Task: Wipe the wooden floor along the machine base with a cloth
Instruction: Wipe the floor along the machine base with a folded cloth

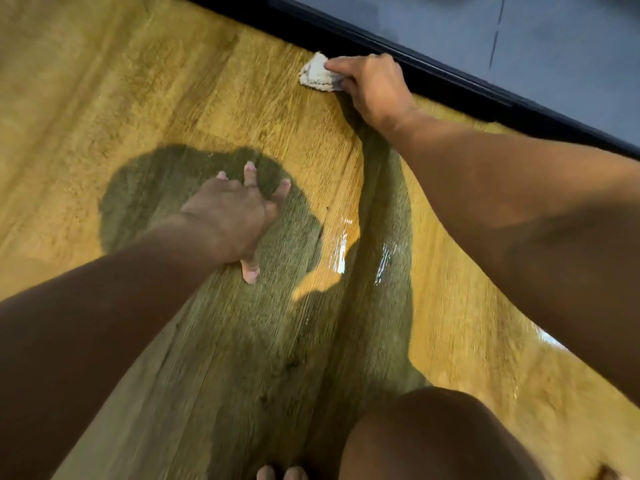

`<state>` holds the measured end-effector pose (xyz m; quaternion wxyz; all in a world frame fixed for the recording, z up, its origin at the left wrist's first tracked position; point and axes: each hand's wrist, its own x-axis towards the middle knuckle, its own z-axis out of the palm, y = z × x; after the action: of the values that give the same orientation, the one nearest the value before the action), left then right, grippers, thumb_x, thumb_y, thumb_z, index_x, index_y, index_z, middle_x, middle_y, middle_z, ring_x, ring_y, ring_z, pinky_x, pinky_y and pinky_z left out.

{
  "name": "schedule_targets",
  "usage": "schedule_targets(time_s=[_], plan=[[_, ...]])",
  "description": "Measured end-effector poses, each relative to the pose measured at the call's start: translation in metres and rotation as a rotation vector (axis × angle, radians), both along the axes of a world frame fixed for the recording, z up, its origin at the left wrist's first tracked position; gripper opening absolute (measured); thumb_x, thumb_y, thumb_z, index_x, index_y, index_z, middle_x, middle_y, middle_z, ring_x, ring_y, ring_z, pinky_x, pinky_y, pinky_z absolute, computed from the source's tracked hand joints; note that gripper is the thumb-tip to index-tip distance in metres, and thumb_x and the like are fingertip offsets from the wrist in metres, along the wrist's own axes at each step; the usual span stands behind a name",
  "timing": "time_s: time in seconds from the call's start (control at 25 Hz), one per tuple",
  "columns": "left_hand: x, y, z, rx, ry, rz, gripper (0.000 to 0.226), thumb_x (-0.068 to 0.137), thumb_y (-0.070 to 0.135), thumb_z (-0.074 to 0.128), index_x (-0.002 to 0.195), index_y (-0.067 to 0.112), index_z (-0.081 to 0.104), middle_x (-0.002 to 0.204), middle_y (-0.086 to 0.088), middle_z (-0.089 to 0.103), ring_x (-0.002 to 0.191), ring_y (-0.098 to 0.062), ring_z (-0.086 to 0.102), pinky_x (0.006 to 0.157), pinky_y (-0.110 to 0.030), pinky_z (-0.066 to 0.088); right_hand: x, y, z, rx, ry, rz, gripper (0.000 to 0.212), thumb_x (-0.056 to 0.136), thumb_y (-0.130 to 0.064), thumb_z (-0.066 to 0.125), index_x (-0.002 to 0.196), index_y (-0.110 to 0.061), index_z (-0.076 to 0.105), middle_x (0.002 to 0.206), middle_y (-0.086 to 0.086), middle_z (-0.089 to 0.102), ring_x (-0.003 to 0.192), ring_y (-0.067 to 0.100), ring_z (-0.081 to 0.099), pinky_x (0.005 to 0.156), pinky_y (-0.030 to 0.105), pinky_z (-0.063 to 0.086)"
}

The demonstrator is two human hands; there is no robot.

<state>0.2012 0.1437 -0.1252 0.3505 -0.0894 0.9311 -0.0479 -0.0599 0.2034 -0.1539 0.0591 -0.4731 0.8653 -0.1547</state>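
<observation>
A small crumpled white cloth [317,75] lies on the wooden floor [194,98] right beside the black machine base [433,76]. My right hand [372,86] grips the cloth's right part and holds it down on the planks, knuckles close to the base. My left hand [235,213] rests on the floor nearer to me, fingers spread and straight, bearing my weight. Part of the cloth is hidden under my right hand.
The machine's grey panel [554,46] rises behind the black base along the upper right. A wet, shiny streak [343,251] runs on the floor between my arms. My knee [443,434] and toes [280,473] are at the bottom edge.
</observation>
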Motion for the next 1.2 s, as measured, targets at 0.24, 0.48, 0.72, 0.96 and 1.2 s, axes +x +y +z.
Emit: schedule_targets(time_s=[0.24, 0.48, 0.72, 0.96, 1.2], plan=[[-0.001, 0.002, 0.001, -0.010, 0.003, -0.015, 0.146, 0.048, 0.066, 0.076, 0.146, 0.023, -0.023, 0.152, -0.029, -0.003, 0.136, -0.042, 0.030, 0.110, -0.048, 0.025, -0.002, 0.029, -0.009, 0.015, 0.136, -0.111, 0.037, 0.094, -0.015, 0.046, 0.127, -0.026, 0.060, 0.129, -0.004, 0.060, 0.118, 0.016, 0.054, 0.101, 0.024, 0.039], [-0.001, 0.001, -0.002, 0.005, 0.037, -0.001, 0.148, 0.044, 0.063, 0.081, 0.148, 0.025, -0.017, 0.153, -0.029, -0.002, 0.134, -0.043, 0.033, 0.109, -0.049, 0.028, 0.064, 0.057, -0.024, -0.211, -0.152, -0.243, 0.022, 0.086, -0.005, 0.061, 0.105, 0.003, 0.068, 0.099, 0.000, 0.072, 0.091, 0.010, 0.065, 0.085, 0.020, 0.050], [0.002, -0.001, 0.000, 0.045, 0.059, 0.029, 0.146, 0.049, 0.058, 0.083, 0.148, 0.025, -0.019, 0.153, -0.030, -0.006, 0.137, -0.045, 0.026, 0.110, -0.050, 0.025, 0.043, 0.049, 0.004, -0.064, -0.139, -0.286, 0.034, 0.094, -0.008, 0.053, 0.126, -0.017, 0.061, 0.123, 0.004, 0.064, 0.112, 0.013, 0.059, 0.102, 0.019, 0.039], [0.006, 0.005, 0.008, 0.047, 0.048, 0.039, 0.137, 0.058, 0.055, 0.081, 0.150, 0.011, -0.012, 0.155, -0.027, 0.003, 0.138, -0.043, 0.024, 0.109, -0.049, 0.026, 0.125, 0.094, 0.001, 0.089, -0.059, 0.241, 0.036, 0.095, -0.012, 0.054, 0.129, -0.022, 0.057, 0.134, 0.000, 0.055, 0.119, 0.016, 0.055, 0.104, 0.030, 0.042], [0.012, 0.003, 0.009, 0.080, 0.030, 0.137, 0.137, 0.059, 0.053, 0.082, 0.149, 0.010, -0.012, 0.156, -0.019, -0.013, 0.141, -0.046, 0.007, 0.110, -0.051, 0.027, 0.113, 0.079, 0.007, 0.075, -0.067, 0.106, 0.040, 0.095, -0.007, 0.052, 0.133, -0.020, 0.053, 0.135, 0.004, 0.054, 0.112, 0.011, 0.056, 0.094, 0.013, 0.044]])
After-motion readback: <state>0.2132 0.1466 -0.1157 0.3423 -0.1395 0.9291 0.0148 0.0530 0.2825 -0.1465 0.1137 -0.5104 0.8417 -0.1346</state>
